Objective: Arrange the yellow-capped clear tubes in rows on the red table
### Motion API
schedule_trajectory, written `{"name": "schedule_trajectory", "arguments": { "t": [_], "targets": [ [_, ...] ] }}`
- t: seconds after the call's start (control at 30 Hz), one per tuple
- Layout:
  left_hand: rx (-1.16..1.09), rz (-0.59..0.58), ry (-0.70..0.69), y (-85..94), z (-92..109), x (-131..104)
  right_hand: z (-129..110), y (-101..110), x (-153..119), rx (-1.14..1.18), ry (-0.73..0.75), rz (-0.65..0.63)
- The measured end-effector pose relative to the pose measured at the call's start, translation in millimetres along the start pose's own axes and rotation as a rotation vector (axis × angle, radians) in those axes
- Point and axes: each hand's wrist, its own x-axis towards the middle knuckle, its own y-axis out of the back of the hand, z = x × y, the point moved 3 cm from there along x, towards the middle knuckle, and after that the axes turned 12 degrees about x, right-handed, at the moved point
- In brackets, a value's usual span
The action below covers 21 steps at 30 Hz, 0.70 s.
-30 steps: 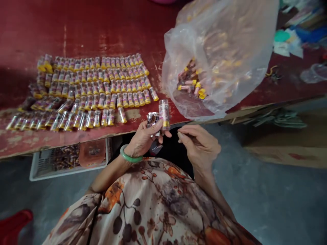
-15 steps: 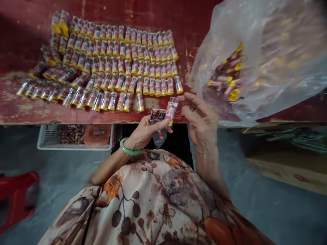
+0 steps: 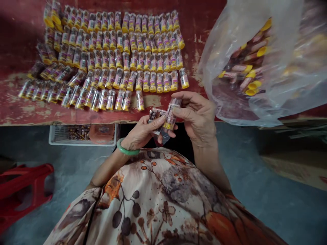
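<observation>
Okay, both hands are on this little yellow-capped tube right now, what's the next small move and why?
Probably lay the tube down at the right end of the front row of tubes. Both the left hand and right hand grip it just off the table's edge; that front row stops short of the rows behind it, leaving bare table beside its last tube.

A worn red worktop carries rows of small yellow-capped tubes lying side by side, reaching near its front edge. Toward the right end rests a clear plastic bag holding more such tubes.
</observation>
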Motion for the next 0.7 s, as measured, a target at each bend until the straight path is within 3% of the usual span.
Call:
{"name": "schedule_trajectory", "arguments": {
  "t": [0.2, 0.5, 0.57, 0.7],
  "targets": [
    [0.017, 0.121, 0.009, 4.4, -7.7, 4.2, 8.6, 2.8, 2.2, -0.085, 0.072, 0.068],
    [-0.121, -0.117, 0.061, -2.0, -2.8, 9.5, 3.1, 12.4, 0.5, 0.120, -0.129, -0.102],
    [-0.078, -0.121, 0.074, -4.6, -4.0, 11.3, 0.5, 15.5, -1.3, 0.138, -0.122, -0.066],
    [0.067, -0.004, 0.075, -8.2, -7.6, 13.7, -1.8, 22.5, -3.5, 0.043, 0.002, 0.072]
  ]
}}
